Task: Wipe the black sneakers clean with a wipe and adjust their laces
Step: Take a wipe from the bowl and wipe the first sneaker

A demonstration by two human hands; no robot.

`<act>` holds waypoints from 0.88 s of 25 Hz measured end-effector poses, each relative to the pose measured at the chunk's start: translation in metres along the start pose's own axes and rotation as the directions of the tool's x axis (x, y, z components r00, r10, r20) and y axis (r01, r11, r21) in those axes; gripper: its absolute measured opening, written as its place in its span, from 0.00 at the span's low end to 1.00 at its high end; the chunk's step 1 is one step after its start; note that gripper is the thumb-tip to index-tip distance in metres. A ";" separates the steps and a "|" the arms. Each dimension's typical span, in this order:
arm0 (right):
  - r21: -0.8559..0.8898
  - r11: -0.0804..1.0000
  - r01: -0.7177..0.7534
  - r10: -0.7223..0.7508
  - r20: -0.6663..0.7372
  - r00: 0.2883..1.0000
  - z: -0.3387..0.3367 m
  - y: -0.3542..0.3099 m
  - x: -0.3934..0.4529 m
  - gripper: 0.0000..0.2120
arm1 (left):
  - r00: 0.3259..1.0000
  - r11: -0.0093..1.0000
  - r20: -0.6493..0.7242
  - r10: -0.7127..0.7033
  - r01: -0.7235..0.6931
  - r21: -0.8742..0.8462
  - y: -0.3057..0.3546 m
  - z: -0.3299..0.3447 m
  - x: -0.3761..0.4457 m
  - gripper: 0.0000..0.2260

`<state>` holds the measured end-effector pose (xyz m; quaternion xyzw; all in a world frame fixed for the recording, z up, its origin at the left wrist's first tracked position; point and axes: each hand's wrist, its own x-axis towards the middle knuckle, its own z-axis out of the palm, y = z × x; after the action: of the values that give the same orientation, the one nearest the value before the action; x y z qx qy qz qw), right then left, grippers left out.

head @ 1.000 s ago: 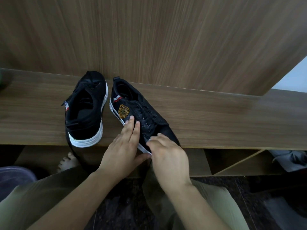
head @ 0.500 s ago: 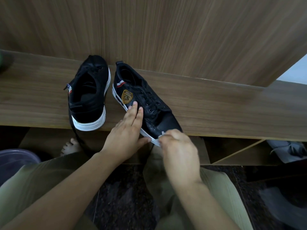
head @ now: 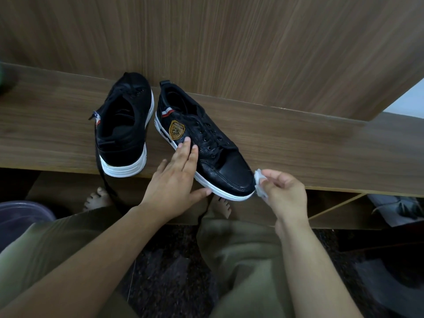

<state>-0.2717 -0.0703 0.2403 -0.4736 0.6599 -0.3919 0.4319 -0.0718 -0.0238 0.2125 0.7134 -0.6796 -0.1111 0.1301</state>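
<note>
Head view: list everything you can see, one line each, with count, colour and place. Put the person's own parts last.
sneakers: 2, black with white soles, on the shelf; left sneaker heel toward the camera, right sneaker toe toward the camera, over the front edge
badge: 1, gold, on the right sneaker's side
lace: 1, black, hanging from the left sneaker below the shelf
wipe: 1, white, at the right sneaker's toe
shelf: 1, brown wood, across the middle
wall panel: 1, brown wood, behind the shelf
tub: 1, purple, lower left
trousers: olive, bottom
feet: 2, bare, under the shelf
left hand: flat on the right sneaker's side
right hand: pinching the wipe
</note>
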 end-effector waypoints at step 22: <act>0.246 0.953 -0.178 0.173 0.043 0.984 0.053 -0.002 -0.036 0.10 | 0.982 0.966 0.184 0.047 0.002 -0.258 -0.007 -0.016 -0.010 0.58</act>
<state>-0.2149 -0.0416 0.2321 -0.3593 0.6405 -0.4267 0.5278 -0.0607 -0.0125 0.2250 0.6691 -0.6767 -0.2637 0.1575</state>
